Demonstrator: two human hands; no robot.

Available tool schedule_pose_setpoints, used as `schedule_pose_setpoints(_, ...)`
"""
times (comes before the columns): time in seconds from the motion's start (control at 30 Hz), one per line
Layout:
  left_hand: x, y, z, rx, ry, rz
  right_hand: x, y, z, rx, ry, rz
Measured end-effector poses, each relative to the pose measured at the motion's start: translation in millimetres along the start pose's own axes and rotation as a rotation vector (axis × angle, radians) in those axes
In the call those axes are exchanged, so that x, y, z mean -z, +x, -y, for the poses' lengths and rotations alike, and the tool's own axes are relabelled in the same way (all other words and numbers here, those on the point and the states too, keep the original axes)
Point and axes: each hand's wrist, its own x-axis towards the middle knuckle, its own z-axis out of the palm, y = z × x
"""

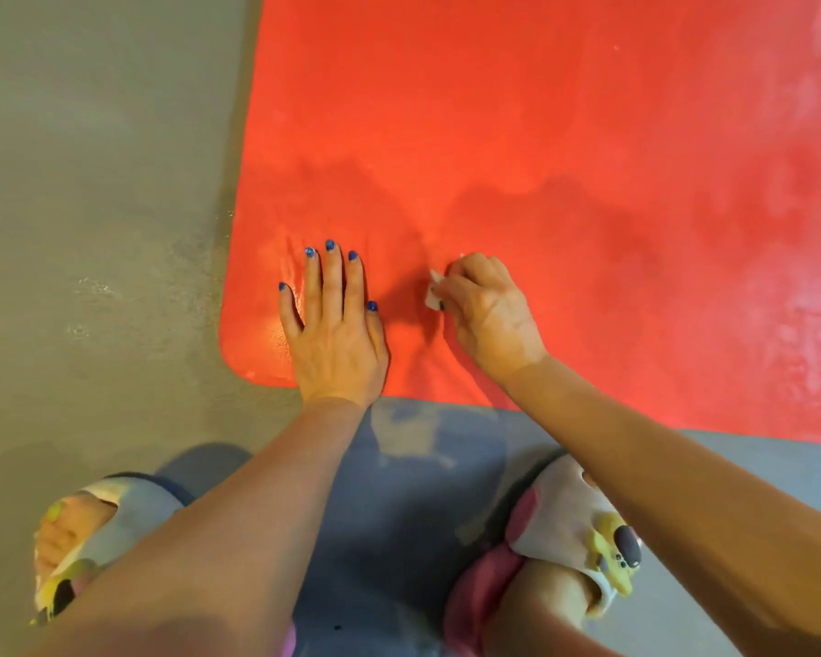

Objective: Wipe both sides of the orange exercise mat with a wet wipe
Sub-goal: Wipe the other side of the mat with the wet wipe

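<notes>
Nearest the camera, two feet stood in soft, pale grey open-toed slippers: the left slipper (110, 523) showed bare toes through its front, and the right slipper (572, 523) carried a small yellow and dark grey charm on its strap, with a fold of pink fabric (482, 585) just beside it. No writing or brand mark could be read on either. Both bare forearms reached forward from there across a smooth grey floor (91, 230), which looked matte and faintly scuffed, with a bluish patch between the feet. Beyond the feet lay the orange exercise mat (541, 135), flat on the floor, its near left corner rounded and its surface finely grained, with paler, chalky streaks toward the right side and a slightly darker, damp-looking area around the hands. The left hand (335, 334) rested palm down on the mat near that rounded corner, fingers spread and straight, blue polish on the nails, holding nothing. Just to its right, apart from it, the right hand (487, 315) was curled with its fingers bunched around a small white wet wipe (433, 291), a crumpled scrap of which stuck out on the thumb side and pressed against the mat. Farther off, the mat ran on to the top and right edges of the view.
</notes>
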Motion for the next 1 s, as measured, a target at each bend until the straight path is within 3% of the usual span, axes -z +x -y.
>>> schedule_pose_setpoints(0.13,1,2,1,-0.003,0.004,-0.005,-17,27,14,0.18,0.055,0.191)
schedule_pose_setpoints(0.3,3,2,0,0.002,-0.009,-0.009,35,-23,-36,-0.098,0.086,0.069)
schedule_pose_setpoints(0.4,2,2,0,0.003,-0.015,-0.02,22,-26,-18,-0.201,0.011,0.218)
schedule_pose_setpoints(0.5,2,1,0,-0.011,-0.007,-0.015,-4,-20,27,-0.072,0.141,0.278)
schedule_pose_setpoints(0.6,2,1,1,-0.014,-0.011,-0.023,-4,-40,9,0.067,0.114,0.336)
schedule_pose_setpoints(0.67,3,1,1,-0.016,-0.011,-0.027,16,-57,-14,-0.074,0.2,0.318)
schedule_pose_setpoints(0.73,3,1,0,-0.014,-0.002,-0.028,36,-68,-25,-0.309,0.203,0.13)
schedule_pose_setpoints(0.8,3,2,-1,-0.008,0.009,-0.022,31,-74,-24,-0.401,0.281,0.125)
schedule_pose_setpoints(0.87,3,2,-1,-0.003,0.007,-0.018,13,-66,-6,-0.255,0.179,0.109)
schedule_pose_setpoints(0.93,3,1,-1,0.002,0.005,-0.005,-1,-55,20,-0.091,0.239,0.228)
schedule_pose_setpoints(1.0,3,1,0,0.003,0.005,0.004,-12,-49,34,0.196,0.087,0.348)
